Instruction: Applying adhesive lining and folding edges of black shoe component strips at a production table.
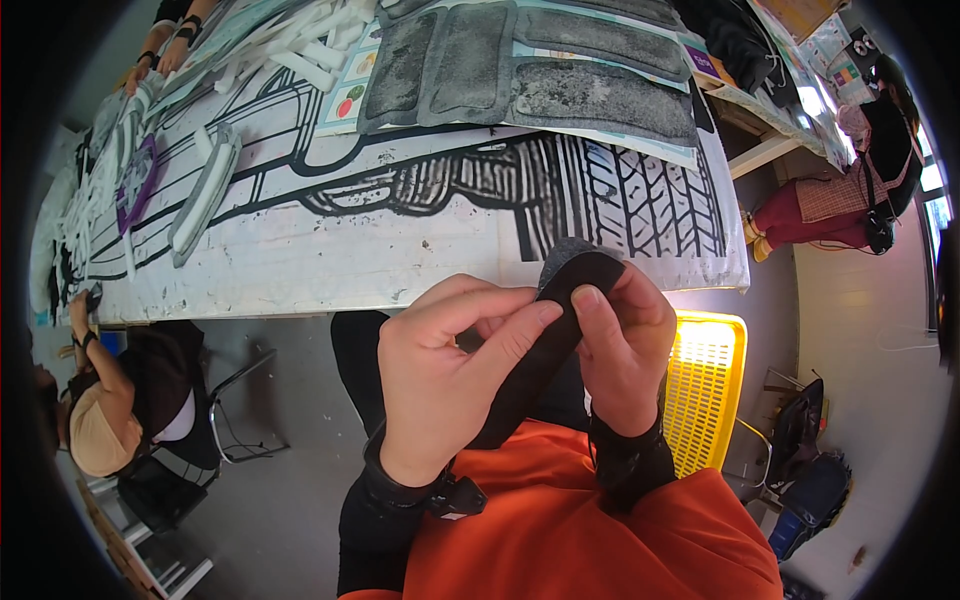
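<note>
Above my lap, just off the table's near edge, both hands hold a black fabric strip (585, 275). Its top end is folded over and shows a speckled grey face at the rim. My left hand (430, 370) pinches the strip's left edge between thumb and index finger. On the other side, my right hand (625, 345) grips the upper end, thumb pressed on the black face and fingers behind it. The strip's lower part hangs between my wrists, partly hidden by my left hand. Several dark grey rectangular pads (467, 65) lie on a printed sheet farther back.
The table (400, 265) has a white cover with black line drawings. White strips (300, 60) and a purple-edged piece (137, 185) lie at its left. A yellow basket (705, 390) stands at my right. Co-workers sit left (105, 410) and stand right (850, 180); chairs flank me.
</note>
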A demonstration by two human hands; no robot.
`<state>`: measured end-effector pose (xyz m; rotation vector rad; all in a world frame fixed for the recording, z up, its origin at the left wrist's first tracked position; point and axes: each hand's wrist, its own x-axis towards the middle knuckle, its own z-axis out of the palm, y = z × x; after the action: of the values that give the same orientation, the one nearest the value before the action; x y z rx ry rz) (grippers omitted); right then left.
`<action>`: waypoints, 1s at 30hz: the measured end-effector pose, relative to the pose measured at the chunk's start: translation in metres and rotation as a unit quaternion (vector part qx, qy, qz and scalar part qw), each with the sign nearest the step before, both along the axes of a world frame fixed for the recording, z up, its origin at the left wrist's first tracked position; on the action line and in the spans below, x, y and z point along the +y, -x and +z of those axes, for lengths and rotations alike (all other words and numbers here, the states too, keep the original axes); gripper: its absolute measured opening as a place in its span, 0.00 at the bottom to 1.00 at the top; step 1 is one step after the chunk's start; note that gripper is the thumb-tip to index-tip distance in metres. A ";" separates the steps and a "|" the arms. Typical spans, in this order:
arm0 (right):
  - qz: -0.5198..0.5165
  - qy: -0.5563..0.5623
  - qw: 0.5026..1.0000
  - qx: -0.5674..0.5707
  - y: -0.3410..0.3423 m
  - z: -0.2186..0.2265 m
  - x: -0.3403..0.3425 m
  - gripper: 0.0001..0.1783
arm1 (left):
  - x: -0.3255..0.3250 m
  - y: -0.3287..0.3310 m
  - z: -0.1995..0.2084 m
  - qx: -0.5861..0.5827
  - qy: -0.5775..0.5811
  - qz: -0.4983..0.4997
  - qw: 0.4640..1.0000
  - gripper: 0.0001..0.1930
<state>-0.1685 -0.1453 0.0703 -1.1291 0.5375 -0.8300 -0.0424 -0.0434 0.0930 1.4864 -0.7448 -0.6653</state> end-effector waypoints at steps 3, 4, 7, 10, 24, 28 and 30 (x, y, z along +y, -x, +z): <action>-0.001 0.002 1.000 -0.010 0.001 -0.002 0.000 0.07 | -0.003 0.002 -0.004 0.014 0.016 0.014 1.000 0.07; -0.008 0.002 1.000 -0.011 0.000 -0.002 0.001 0.06 | -0.005 0.002 -0.006 0.013 0.034 0.028 0.999 0.05; -0.017 0.005 1.000 -0.010 0.000 -0.006 0.000 0.06 | -0.005 -0.001 -0.010 -0.009 0.029 0.002 1.000 0.06; -0.019 0.024 1.000 0.003 -0.002 -0.005 0.000 0.05 | -0.008 -0.003 -0.007 0.068 0.069 -0.019 0.995 0.09; 0.005 0.004 1.000 -0.021 -0.001 -0.007 -0.003 0.05 | -0.015 -0.005 -0.007 0.234 0.044 -0.063 0.969 0.08; 0.010 -0.009 0.999 -0.032 -0.002 -0.006 -0.003 0.05 | -0.015 -0.006 -0.008 0.224 0.050 -0.058 0.972 0.07; 0.012 -0.015 0.999 -0.040 -0.003 -0.006 -0.002 0.05 | -0.016 -0.006 -0.008 0.230 0.050 -0.057 0.970 0.07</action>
<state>-0.1657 -0.1475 0.0647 -1.0679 0.4681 -0.8395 -0.0364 -0.0592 0.0848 1.1427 -0.4970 -1.0031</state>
